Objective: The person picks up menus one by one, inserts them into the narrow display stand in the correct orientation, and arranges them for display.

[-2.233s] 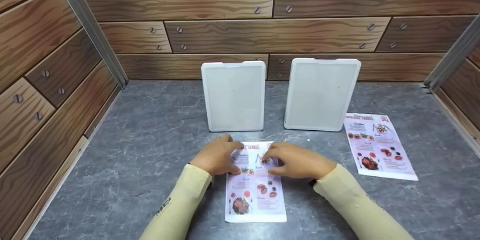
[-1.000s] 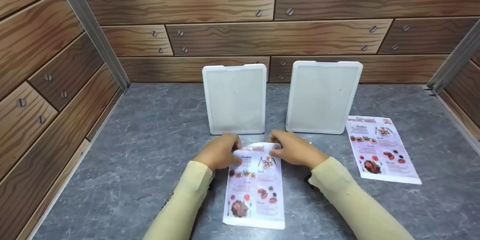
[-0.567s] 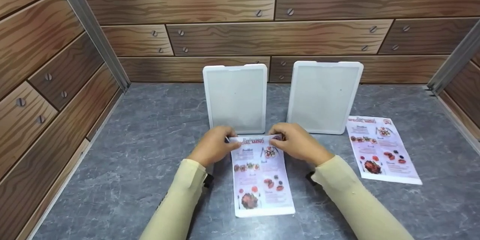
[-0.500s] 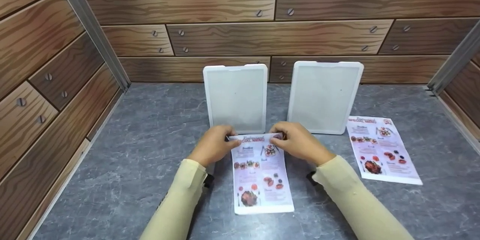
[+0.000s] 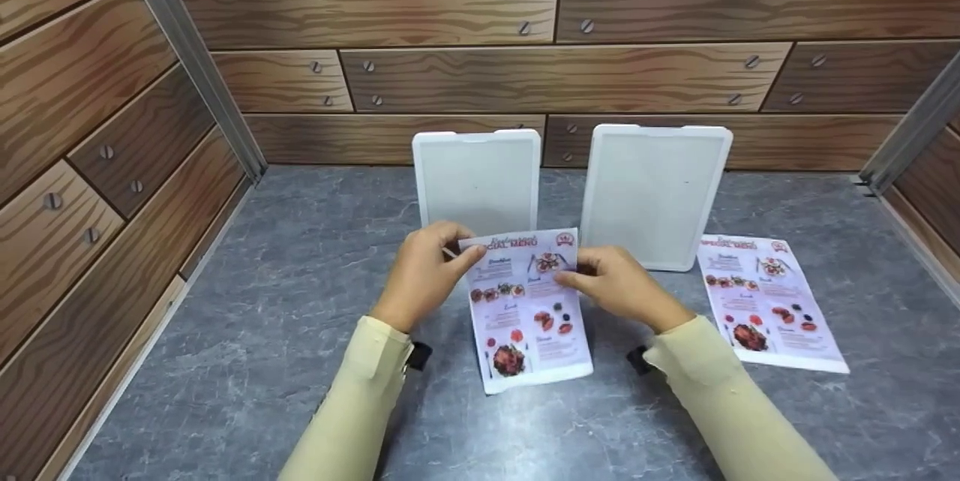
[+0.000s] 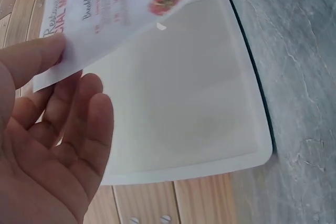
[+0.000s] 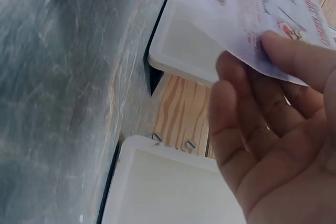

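A printed paper menu [image 5: 525,316] is held up off the table, tilted, in front of the left white-framed stand [image 5: 477,181]. My left hand [image 5: 424,271] pinches its upper left corner between thumb and fingers, as the left wrist view also shows with the menu [image 6: 105,30] over the stand's pale panel [image 6: 178,93]. On the menu's right edge, a little below the top, my right hand [image 5: 619,282] pinches with its thumb in front and fingers behind. The menu covers the lower part of the left stand in the head view.
A second white-framed stand [image 5: 652,196] stands upright to the right. Beside it a second paper menu [image 5: 772,301] lies flat on the grey marbled table [image 5: 262,316]. Wood-patterned walls [image 5: 450,76] close off the back and sides.
Both hands went from resting on the flat menu to gripping its upper edges. They have lifted it off the table and toward the left stand, and the right hand has slid lower along the edge.
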{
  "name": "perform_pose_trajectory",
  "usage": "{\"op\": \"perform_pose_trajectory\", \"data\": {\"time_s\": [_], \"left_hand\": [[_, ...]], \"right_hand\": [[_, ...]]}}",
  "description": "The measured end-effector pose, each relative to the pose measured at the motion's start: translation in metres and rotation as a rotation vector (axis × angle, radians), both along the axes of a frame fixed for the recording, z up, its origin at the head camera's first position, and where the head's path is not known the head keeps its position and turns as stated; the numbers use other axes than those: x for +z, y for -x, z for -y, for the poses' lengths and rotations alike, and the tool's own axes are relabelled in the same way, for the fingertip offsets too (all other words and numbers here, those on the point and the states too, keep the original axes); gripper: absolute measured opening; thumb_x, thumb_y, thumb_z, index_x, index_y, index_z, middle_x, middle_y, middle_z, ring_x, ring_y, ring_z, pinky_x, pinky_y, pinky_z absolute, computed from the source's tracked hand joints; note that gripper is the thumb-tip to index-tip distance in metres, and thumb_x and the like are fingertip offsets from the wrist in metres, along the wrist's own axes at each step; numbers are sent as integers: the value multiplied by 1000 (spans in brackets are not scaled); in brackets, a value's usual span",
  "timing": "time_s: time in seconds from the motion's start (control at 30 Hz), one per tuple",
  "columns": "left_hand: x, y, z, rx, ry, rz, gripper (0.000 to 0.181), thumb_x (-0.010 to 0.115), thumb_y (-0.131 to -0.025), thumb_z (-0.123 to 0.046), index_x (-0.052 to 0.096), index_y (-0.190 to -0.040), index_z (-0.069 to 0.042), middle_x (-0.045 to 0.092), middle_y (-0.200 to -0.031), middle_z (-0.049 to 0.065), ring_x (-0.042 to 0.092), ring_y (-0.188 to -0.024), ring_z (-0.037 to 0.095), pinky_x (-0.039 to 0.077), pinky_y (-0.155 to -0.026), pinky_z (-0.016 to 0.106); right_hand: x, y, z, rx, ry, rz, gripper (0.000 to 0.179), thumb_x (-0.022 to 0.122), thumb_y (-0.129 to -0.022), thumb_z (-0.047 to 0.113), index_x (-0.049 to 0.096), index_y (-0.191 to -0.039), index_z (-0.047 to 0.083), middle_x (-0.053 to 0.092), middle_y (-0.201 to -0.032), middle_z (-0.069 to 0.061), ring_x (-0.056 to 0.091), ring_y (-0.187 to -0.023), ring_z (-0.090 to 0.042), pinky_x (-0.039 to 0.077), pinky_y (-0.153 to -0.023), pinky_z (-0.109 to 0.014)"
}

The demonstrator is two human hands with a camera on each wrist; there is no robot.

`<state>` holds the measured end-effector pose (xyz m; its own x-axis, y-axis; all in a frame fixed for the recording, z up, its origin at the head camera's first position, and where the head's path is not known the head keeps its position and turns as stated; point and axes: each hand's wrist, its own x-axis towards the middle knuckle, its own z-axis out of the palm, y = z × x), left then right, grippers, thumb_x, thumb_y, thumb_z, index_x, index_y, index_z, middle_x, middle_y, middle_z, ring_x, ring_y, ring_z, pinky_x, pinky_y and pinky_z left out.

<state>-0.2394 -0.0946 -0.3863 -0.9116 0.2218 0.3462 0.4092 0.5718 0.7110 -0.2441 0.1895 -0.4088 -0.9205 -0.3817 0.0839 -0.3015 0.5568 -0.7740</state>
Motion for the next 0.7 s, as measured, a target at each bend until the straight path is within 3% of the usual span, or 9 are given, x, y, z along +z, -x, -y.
{"op": "perform_pose_trajectory", "data": {"time_s": [0.1,0.23,0.33,0.5,0.7], "left_hand": [[2,-1,-2,-9,-30,-27,12,74,-98,-25,75,-104,-14,67,-94,-2,64,-82,11,55,-76,31],[3,0,-3,-22,-76,-36,15,73,-98,-23,70,-108,-13,66,-94,-1,63,-83,12,56,-78,32],[0,1,-2,-44,-70,20,17,72,-99,-25,67,-110,-14,66,-92,-2,64,-83,12,56,-77,33],[-8,4,-2,-124,12,138,16,69,-101,-31,72,-106,-16,70,-91,-5,64,-83,12,53,-75,35],[-15,6,-1,-204,47,211,21,69,-101,-33,75,-114,-18,72,-94,-8,65,-85,11,54,-80,35]], "right_hand": [[0,-1,-1,-38,0,-39,12,72,-98,15,79,-99,5,73,-82,-5,48,-61,-11,39,-54,-22],[3,-1,-2,-83,33,-88,13,73,-96,14,79,-101,3,76,-85,-7,53,-64,-14,42,-58,-23],[5,-1,-3,-119,59,-110,16,73,-97,15,79,-103,2,77,-87,-8,57,-66,-18,43,-59,-23],[9,0,-4,-162,92,-125,17,73,-98,18,79,-105,3,78,-90,-8,63,-72,-21,46,-62,-24],[10,-1,-5,-186,122,-114,18,72,-98,20,78,-100,2,77,-88,-8,60,-72,-19,44,-62,-26]]}}
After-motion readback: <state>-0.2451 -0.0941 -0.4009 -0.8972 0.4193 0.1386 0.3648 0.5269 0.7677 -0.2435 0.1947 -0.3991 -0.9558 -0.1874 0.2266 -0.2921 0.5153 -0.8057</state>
